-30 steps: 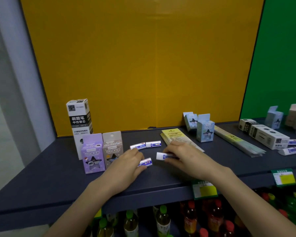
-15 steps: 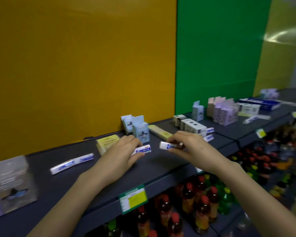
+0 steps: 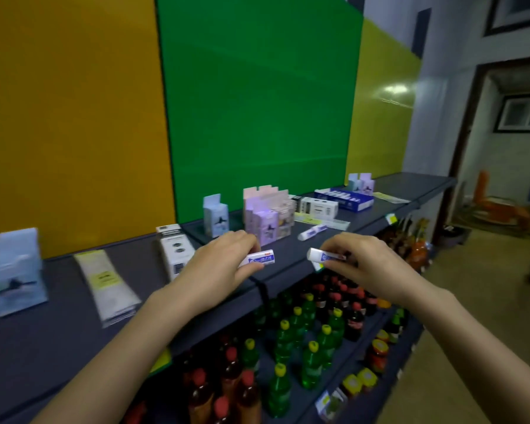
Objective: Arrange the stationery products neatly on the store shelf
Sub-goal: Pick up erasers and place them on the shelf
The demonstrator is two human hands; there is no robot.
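My left hand (image 3: pixel 219 270) holds a small white eraser with a blue label (image 3: pixel 259 259) above the front edge of the dark shelf (image 3: pixel 58 325). A second white-and-blue eraser (image 3: pixel 318 255) is pinched in my right hand (image 3: pixel 364 267), a little to the right and level with the first. Both erasers are off the shelf, their ends a hand's width apart. Another eraser (image 3: pixel 311 233) lies on the shelf behind them, next to a cluster of purple and pink cartons (image 3: pixel 268 220).
On the shelf stand a pale blue carton (image 3: pixel 14 272), flat clear packets (image 3: pixel 104 281), white-black boxes (image 3: pixel 175 249), a small blue carton (image 3: pixel 215 217) and a blue tray box (image 3: pixel 346 198). Bottles (image 3: pixel 288 347) fill the lower shelves. Open floor lies to the right.
The view has swung to the right along the shelf. Both hands have lifted their erasers off the shelf and carried them rightward, toward the purple cartons.
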